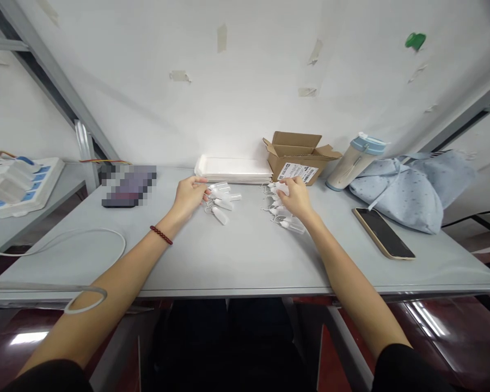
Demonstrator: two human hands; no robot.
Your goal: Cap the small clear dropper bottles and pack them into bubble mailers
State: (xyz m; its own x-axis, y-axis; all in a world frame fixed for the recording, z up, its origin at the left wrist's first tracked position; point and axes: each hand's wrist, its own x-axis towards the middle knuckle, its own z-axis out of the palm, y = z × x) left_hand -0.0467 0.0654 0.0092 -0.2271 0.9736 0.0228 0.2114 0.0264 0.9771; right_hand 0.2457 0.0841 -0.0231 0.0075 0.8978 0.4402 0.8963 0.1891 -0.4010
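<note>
My left hand (190, 196) is closed in a pinch at the near end of a small translucent plastic piece (220, 187) with a white top and a thin loop. Several similar pieces (220, 215) lie fanned out just below and to the right of those fingers. On the other side, my right hand (296, 197) pinches another such white piece (280, 188), partly covered by the fingers. Under and in front of it, more of these pieces (293, 225) lie in a row on the grey table (237, 256). Their exact kind is too small to make out.
Behind my hands, a stack of white trays (237, 166) stands against the wall beside an open cardboard box (298, 158). To the right are a bottle (355, 160), a blue cloth bag (408, 190) and a phone (383, 233). A white cable (118, 234) loops at left, near a dark, blurred-out object (126, 188).
</note>
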